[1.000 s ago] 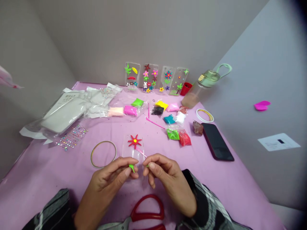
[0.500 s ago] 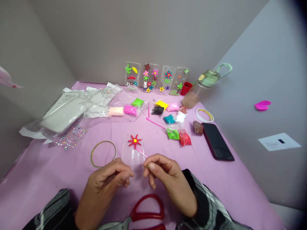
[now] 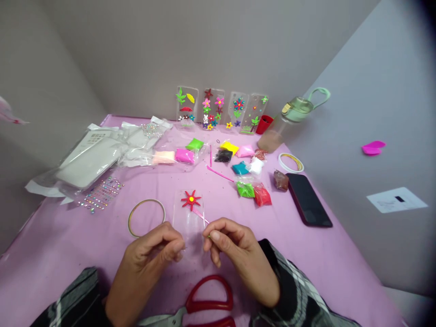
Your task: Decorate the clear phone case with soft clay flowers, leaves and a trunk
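My right hand (image 3: 233,250) pinches a tiny bit of green clay (image 3: 209,236) between thumb and forefinger. A pink stick tool (image 3: 200,215) reaches from its fingertips over a clear phone case (image 3: 182,220); I cannot tell whether the hand grips it. On the case's upper part sits a red clay flower (image 3: 190,200) with a yellow centre. To the left, my left hand (image 3: 155,250) is closed, thumb against forefinger, and what it holds, if anything, is too small to make out. Red-handled scissors (image 3: 209,306) lie between my wrists, partly cut off by the lower edge.
A tape roll (image 3: 146,218) lies beside my left hand. Clay packets (image 3: 245,189), a phone (image 3: 309,200) and a bottle (image 3: 288,122) stand or lie to the right. Decorated cases (image 3: 214,109) lean at the wall. Bagged cases (image 3: 91,159) and a rhinestone sheet (image 3: 102,193) are left.
My left hand has shifted slightly left, widening the gap between the hands. My right hand stays nearly still, with the green clay in its fingers.
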{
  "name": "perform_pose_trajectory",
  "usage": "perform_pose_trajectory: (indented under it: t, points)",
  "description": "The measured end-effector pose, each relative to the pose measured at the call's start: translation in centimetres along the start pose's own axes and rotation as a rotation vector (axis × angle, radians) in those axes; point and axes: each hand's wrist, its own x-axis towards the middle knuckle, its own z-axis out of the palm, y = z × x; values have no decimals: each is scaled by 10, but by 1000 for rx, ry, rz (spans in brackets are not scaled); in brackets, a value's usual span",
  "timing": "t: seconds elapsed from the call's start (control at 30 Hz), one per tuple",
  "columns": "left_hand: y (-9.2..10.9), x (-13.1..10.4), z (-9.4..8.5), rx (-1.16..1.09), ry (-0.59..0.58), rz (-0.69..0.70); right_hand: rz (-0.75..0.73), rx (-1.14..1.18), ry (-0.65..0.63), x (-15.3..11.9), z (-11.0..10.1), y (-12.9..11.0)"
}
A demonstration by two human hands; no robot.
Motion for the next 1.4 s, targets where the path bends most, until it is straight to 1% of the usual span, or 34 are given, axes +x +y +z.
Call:
perform_pose_trajectory:
  t: [0.13, 0.33, 0.43, 0.53, 0.63, 0.8, 0.97, 1.07, 1.17, 1.27, 1.4]
  points:
    - [2, 1, -2, 76, 20, 10, -1, 4, -8, 0, 0, 1]
    - [-5, 4, -2, 44, 81, 82, -4, -4, -16, -1, -1, 1]
    - [-4, 5, -3, 78, 58, 66, -2, 2, -15, -1, 0, 0]
    - [-2, 5, -5, 149, 27, 82, 7, 2, -15, -1, 0, -1]
    - [-4, 5, -5, 184, 56, 104, 14, 2, -15, 0, -1, -1]
    - [-11, 9, -6, 149, 112, 127, 16, 14, -18, 0, -2, -1]
    - [-13, 10, -6, 128, 105, 83, 26, 13, -17, -1, -1, -1]
    - [-9, 12, -6, 186, 70, 107, 24, 18, -21, -1, -1, 0]
    - [-9, 15, -9, 244, 91, 146, 31, 8, -17, -1, -2, 0]
    - [-14, 17, -12, 264, 124, 175, 47, 1, -10, 0, -2, 0]
    - [-24, 19, -14, 279, 126, 184, 64, 12, -12, 2, -2, 2]
